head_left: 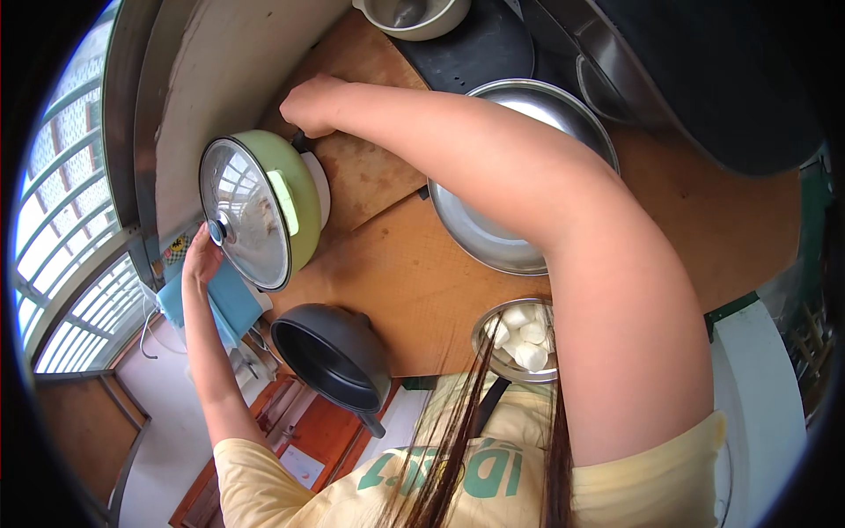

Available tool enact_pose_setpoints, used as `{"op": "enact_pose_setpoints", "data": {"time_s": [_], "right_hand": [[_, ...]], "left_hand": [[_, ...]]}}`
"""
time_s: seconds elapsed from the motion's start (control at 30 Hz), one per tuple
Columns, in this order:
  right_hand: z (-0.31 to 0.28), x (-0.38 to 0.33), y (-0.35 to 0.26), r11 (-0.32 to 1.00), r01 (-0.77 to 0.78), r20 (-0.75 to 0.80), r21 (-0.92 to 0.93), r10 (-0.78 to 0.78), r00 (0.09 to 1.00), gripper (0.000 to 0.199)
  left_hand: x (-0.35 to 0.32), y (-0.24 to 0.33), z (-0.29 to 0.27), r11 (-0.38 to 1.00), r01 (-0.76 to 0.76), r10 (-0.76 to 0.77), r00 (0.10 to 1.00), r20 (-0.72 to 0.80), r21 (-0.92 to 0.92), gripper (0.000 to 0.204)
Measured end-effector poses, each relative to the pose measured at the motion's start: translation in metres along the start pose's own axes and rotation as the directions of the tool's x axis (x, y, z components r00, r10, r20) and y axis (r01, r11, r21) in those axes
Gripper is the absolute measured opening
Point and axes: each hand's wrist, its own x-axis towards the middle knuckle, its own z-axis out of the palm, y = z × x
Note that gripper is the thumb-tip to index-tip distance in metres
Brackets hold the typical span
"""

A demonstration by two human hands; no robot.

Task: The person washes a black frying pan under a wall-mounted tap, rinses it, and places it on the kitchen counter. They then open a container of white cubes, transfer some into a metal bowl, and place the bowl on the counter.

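A light green electric pot (304,189) with a white base stands at the left of the counter, covered by a glass lid (246,198) with a metal rim. My left hand (203,257) is at the lid's dark knob (217,231), fingers closed against it. My right arm reaches across the counter, and my right hand (312,106) is curled behind the pot. Next to that hand is a small black part (302,141) at the pot's back. My fingers hide what they grip there, if anything.
A black pan (330,356) with a handle sits near the front edge. My right arm crosses a steel basin (458,224). A metal bowl (515,377) holds white chunks (530,354). A pale bowl (431,31) and black board (480,57) lie far back; a blue cloth (216,304) hangs left.
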Motion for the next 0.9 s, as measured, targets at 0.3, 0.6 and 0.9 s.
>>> {"op": "enact_pose_setpoints", "data": {"time_s": [0.3,0.6,0.9], "right_hand": [[-0.002,0.0,0.001,0.985,0.158,-0.046,-0.069,-0.161,0.986,0.006],[0.007,0.008,0.0,0.979,0.183,-0.039,-0.093,-0.187,0.982,0.006],[0.001,0.002,0.002,0.821,0.389,-0.055,-0.418,-0.45,0.891,0.008]], "left_hand": [[0.0,-0.001,-0.003,1.0,0.009,-0.009,1.0,0.002,-0.02,0.023],[0.005,-0.003,-0.013,0.996,0.003,0.001,0.999,0.051,-0.089,0.029],[0.008,-0.003,-0.024,1.0,0.005,-0.003,0.996,0.09,-0.025,0.033]]}}
